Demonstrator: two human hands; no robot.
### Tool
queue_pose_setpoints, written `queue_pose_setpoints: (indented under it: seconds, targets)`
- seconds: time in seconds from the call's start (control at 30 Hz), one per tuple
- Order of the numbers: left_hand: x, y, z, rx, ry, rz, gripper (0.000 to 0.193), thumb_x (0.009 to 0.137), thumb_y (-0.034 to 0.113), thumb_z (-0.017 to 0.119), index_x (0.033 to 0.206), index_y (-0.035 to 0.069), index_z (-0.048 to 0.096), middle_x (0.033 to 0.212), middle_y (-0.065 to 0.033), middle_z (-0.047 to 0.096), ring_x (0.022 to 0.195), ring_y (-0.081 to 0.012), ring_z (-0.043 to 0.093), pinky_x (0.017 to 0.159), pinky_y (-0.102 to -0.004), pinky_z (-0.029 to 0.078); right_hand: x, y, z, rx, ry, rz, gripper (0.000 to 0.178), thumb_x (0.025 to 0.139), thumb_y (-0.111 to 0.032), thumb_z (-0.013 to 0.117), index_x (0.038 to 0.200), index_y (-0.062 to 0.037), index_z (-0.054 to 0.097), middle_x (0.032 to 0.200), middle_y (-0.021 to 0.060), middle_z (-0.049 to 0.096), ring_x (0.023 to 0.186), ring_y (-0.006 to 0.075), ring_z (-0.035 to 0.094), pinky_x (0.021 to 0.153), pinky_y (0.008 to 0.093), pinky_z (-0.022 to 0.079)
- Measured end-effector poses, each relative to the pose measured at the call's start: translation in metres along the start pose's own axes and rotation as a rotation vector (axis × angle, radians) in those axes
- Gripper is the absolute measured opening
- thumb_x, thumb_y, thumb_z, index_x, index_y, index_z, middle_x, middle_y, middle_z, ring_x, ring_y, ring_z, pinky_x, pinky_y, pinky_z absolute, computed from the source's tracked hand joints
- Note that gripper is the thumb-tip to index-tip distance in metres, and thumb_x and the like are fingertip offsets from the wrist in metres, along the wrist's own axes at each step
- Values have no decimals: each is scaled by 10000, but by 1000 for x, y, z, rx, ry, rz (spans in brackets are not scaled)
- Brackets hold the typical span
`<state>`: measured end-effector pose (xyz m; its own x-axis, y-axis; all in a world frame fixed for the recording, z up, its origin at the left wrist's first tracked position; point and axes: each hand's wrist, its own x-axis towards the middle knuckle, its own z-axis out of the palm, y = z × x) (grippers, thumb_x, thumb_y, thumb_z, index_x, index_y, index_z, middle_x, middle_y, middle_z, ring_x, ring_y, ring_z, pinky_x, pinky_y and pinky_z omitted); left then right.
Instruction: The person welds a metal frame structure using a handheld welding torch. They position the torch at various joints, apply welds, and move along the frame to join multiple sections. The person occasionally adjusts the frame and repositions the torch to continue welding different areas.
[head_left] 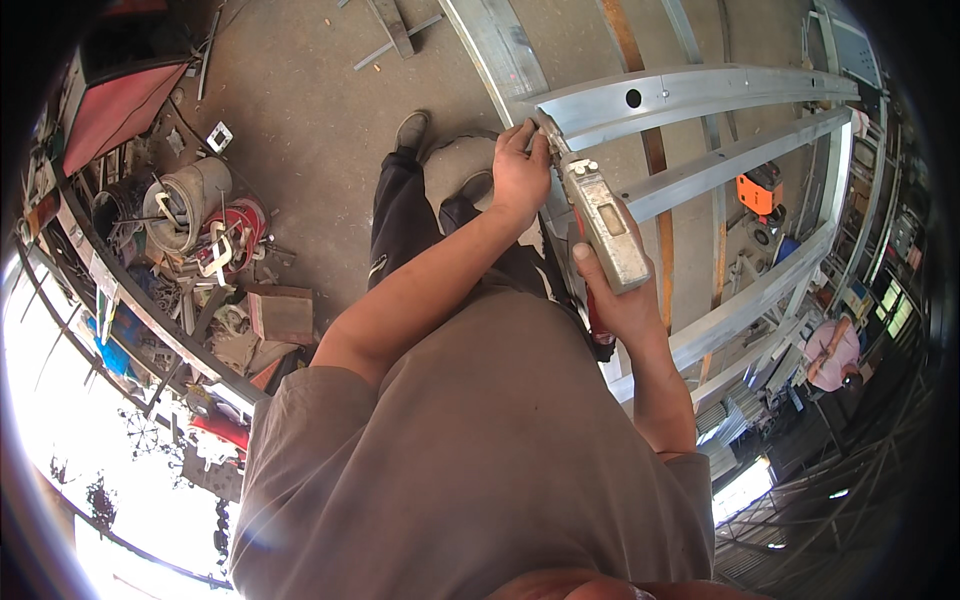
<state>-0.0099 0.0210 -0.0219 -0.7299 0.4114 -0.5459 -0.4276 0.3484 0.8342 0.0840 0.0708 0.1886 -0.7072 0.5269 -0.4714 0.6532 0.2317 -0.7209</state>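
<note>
My right hand is wrapped around the grip of a gun-shaped power tool, which has a worn whitish body, a recessed panel on top and red below. The tool's narrow metal nose points away from me, at the corner joint of a metal frame. Close beside that nose is my left hand, its fingers bent and drawn together at the frame's corner. What those fingers pinch, if anything, is too small to make out. A dark cable curves across the floor to the left of the joint.
Long silvery bars of the frame run off to the right, with rusty strips beneath. An orange device stands among them. Buckets, a clamp and a box crowd the left. Another person is at the far right.
</note>
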Motion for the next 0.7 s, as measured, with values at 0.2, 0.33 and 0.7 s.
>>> queue_pose_setpoints:
  seconds: [0.2, 0.33, 0.7]
  targets:
    - [0, -1, 0, 24, 2, 10, 425, 1041, 203, 572, 1392, -33, 614, 1417, -198, 528, 1206, -275, 604, 974, -349, 530, 0, 0, 0, 2, -3, -10, 629, 994, -175, 672, 1551, -34, 417, 1450, 174, 586, 1319, 269, 601, 1084, 394, 480]
    - [0, -2, 1, 14, 4, 6, 421, 1041, 204, 572, 1386, -33, 618, 1421, -200, 527, 1225, -285, 596, 989, -354, 524, 0, -1, 0, -3, 3, -15, 629, 997, -190, 668, 1551, -31, 416, 1447, 177, 588, 1327, 272, 594, 1089, 396, 476]
    - [-3, 9, -2, 16, 15, 8, 395, 1031, 196, 578, 1354, -23, 641, 1373, -229, 575, 1284, -359, 562, 1103, -402, 445, 0, 5, 0, 8, -13, -33, 633, 985, -163, 678, 1545, -21, 418, 1452, 183, 585, 1333, 282, 596, 1085, 397, 481]
